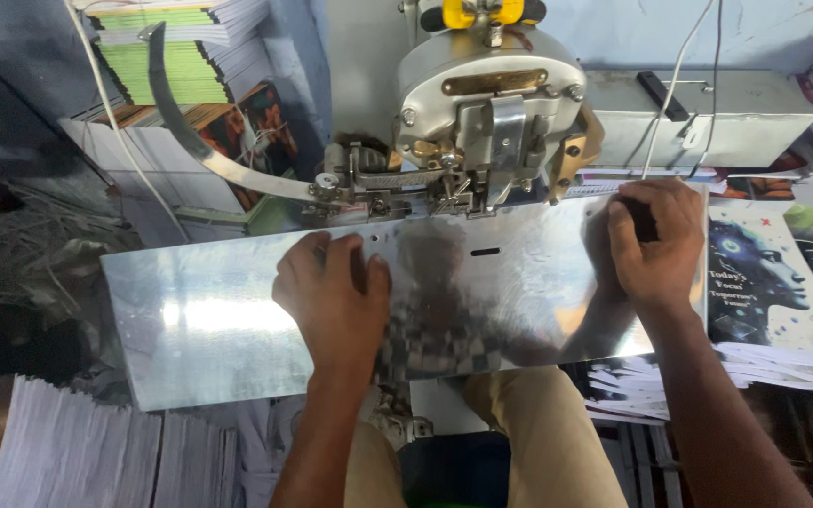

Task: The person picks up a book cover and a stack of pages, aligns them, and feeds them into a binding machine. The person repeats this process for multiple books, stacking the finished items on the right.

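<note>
A shiny metal plate (209,320) forms the work surface of a stitching machine. The machine's grey head (486,103) with brass parts stands just behind the plate's far edge. My left hand (336,301) rests palm down on the plate near its middle, fingers curled toward the machine. My right hand (651,240) lies on the plate's right end, fingers bent, close to the machine's right side. Neither hand holds anything that I can see. A curved metal lever (190,132) sweeps up to the left from the machine.
Booklets with a printed face cover (764,282) are stacked at the right. White paper stacks (77,452) lie at the lower left. Green-edged and other book piles (171,56) stand behind on the left. A grey box (717,118) and cables sit at the back right.
</note>
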